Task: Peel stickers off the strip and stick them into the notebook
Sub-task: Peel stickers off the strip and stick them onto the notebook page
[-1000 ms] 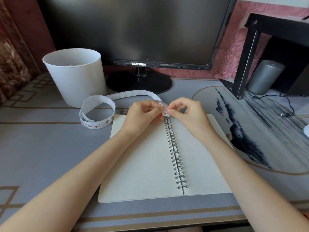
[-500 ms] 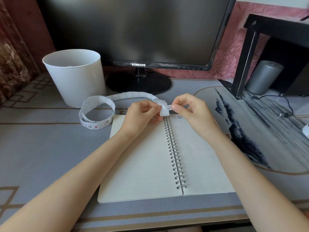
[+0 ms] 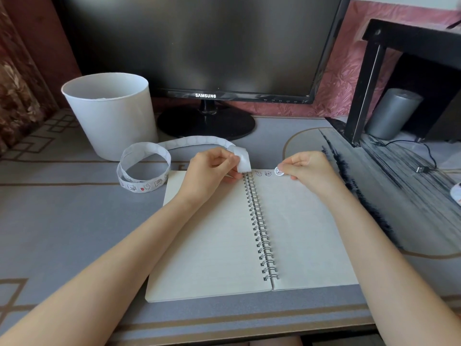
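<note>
Open spiral-bound notebook with cream lined pages (image 3: 207, 245) lies flat on the grey table with tan line pattern (image 3: 62, 233), its metal wire spiral (image 3: 259, 226) running down the middle.

Left hand (image 3: 212, 168) is at the top of the left page, by the top of the spiral. Its grip is clamped on the free end of the long white paper sticker strip (image 3: 199, 141), thumb and fingers pinching the folded-over tip. The strip runs left from the hand across the table and ends in a loose coil (image 3: 144, 166) just beside the notebook's top left corner, with small cartoon prints showing on the coil's outer face.

Right hand (image 3: 309, 168) is at the top edge of the right page, its grip closed on one small round white sticker with a cartoon print (image 3: 279, 171), pinched at the fingertips. The sticker sits low over the page top; it may be touching the paper, hard to tell. Two small cartoon stickers (image 3: 258, 173) sit on the right page in a row, between the spiral and the held one.

Behind: white plastic bucket (image 3: 109, 113) near the coil, black Samsung monitor on a round stand (image 3: 199, 46). To the right: ink-landscape desk mat (image 3: 399, 196), black shelf frame (image 3: 369, 83), grey cylinder (image 3: 391, 113) under it, black cable (image 3: 424, 168).
</note>
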